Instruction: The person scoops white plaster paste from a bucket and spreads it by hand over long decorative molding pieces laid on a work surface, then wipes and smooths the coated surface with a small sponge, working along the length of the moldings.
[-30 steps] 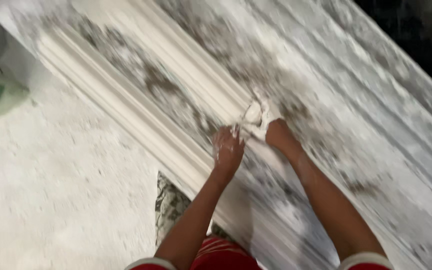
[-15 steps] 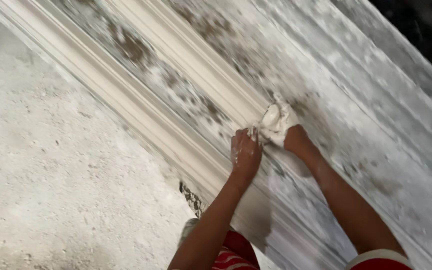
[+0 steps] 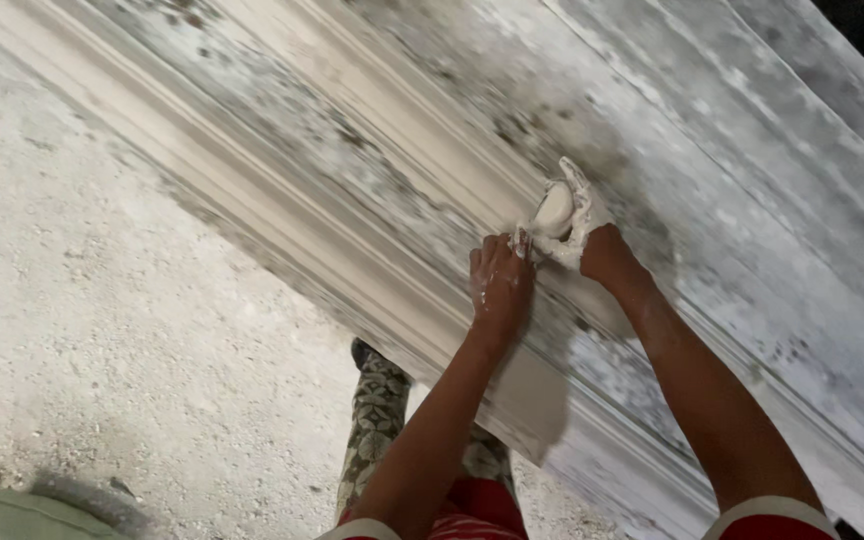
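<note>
- I see the long white plaster moulding (image 3: 282, 215) running from far left to near right across the view, streaked grey; since a second ago both hands have slid farther along it toward the far right.
- The rough pale floor (image 3: 102, 330) lies left of it, and a green shoe (image 3: 32, 515) has come into the near-left corner (the view shifted).
- My right hand (image 3: 577, 225) is closed on a wet white plaster lump (image 3: 554, 208), pressed to the moulding's ridge.
- My left hand (image 3: 500, 285) rests just beside it, fingers loosely curled, its grip holding nothing, touching the moulding.
</note>
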